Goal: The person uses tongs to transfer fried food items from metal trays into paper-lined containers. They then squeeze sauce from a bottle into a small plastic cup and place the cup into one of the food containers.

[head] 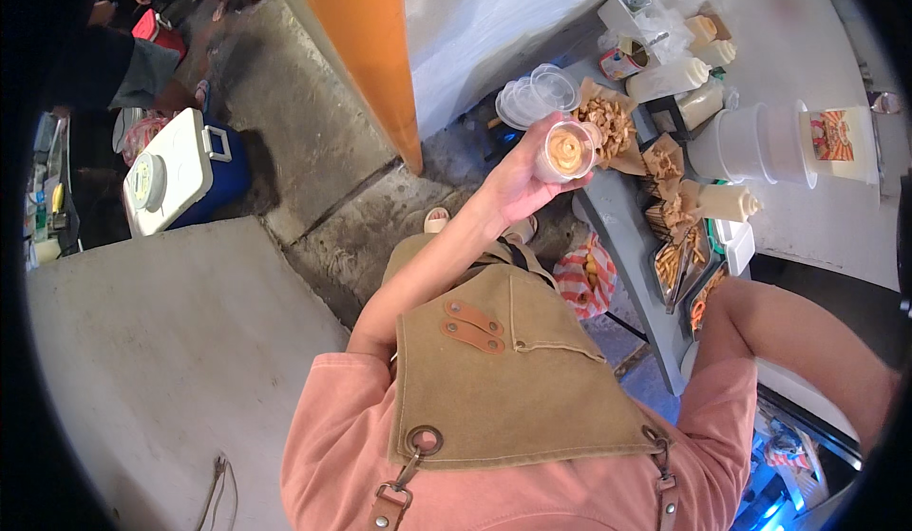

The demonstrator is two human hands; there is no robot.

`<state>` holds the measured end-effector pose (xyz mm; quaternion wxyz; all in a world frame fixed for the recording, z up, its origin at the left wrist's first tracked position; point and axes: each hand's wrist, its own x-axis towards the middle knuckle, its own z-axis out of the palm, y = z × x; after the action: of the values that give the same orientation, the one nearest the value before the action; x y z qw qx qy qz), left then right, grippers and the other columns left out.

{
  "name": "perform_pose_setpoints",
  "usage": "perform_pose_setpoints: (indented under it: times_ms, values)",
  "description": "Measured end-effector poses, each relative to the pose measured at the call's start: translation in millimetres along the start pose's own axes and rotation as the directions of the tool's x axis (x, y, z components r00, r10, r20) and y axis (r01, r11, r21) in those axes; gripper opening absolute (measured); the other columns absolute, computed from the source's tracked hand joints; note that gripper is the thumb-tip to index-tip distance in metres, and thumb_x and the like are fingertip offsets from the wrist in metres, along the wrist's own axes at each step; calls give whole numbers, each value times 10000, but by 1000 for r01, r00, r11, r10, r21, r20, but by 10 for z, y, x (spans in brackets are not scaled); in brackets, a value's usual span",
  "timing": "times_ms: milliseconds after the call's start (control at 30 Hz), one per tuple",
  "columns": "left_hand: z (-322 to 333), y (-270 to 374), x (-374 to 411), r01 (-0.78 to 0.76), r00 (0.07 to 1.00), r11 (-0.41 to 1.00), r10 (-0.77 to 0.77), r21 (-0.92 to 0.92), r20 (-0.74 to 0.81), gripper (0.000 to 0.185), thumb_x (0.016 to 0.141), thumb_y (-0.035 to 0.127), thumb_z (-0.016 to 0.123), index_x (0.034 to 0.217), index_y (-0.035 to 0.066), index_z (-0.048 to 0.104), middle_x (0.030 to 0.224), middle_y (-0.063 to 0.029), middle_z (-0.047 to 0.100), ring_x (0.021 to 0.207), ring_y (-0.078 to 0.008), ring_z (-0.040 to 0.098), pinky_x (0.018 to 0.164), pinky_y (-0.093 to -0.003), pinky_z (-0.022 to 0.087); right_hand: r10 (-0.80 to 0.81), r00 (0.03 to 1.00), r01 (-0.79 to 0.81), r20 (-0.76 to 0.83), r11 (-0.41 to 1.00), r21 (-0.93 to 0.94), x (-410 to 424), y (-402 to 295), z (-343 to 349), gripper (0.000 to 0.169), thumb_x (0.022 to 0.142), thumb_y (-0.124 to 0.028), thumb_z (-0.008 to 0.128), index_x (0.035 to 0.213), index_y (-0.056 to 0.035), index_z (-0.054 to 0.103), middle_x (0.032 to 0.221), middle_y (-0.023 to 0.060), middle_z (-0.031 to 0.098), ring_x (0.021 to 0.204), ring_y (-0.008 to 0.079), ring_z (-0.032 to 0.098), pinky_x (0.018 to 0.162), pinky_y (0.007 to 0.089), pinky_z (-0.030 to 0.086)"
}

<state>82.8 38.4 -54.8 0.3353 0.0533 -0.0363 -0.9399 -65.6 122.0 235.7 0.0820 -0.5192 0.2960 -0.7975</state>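
My left hand holds a clear plastic cup with a swirl of pale orange sauce or cream in it. Just past the cup lies a heap of brown fried food on brown paper at the end of a narrow grey counter. My right arm bends away at the right, and my right hand is out of view. Near that arm stand metal trays with fries and a pair of tongs, beside paper-lined wire baskets.
Squeeze bottles, stacked plastic tubs and clear lids stand along the counter and wall. A red-striped bag hangs below. An orange post, a blue and white cooler and people are at the left.
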Motion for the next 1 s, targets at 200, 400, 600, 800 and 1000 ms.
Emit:
perform_pose_setpoints:
  times_ms: [200,400,600,800,1000]
  values:
    - [96,-15,-62,36,992,996,-26,85,-124,364,956,444,624,1147,137,579,1130,-53,649,1030,-224,644,869,-428,558,312,913,-323,-262,946,2,-837,993,118,707,922,-611,506,1245,18,491,1108,181,592,959,320,641,822,474,557]
    - [23,-47,-56,33,998,996,-29,83,-48,419,976,448,591,1227,115,554,1118,-70,656,985,-221,656,855,-417,573,341,935,-354,-98,915,-193,-932,1168,207,678,922,-573,535,1200,44,498,1048,188,597,912,314,656,803,456,563]
    - [173,-93,-86,9,995,995,1,97,-102,458,984,464,565,1243,87,544,1121,-87,655,934,-217,668,826,-398,585,342,939,-338,-22,912,-233,-924,1180,132,594,931,-499,582,1172,37,496,959,183,609,820,318,674,761,453,575]
    - [122,-115,-54,28,998,993,-21,114,-63,468,979,462,569,1243,77,542,1117,-91,653,925,-216,663,812,-391,586,286,956,-294,-67,932,-211,-950,1169,139,547,919,-452,653,1170,10,498,939,168,617,795,310,678,714,453,589]
    - [183,-161,-45,38,997,993,-30,114,-77,474,980,467,565,1240,70,543,1109,-91,657,927,-214,665,814,-385,587,245,966,-256,-76,944,-208,-957,1172,46,501,935,-406,661,1171,8,508,945,169,636,779,303,689,688,438,600]
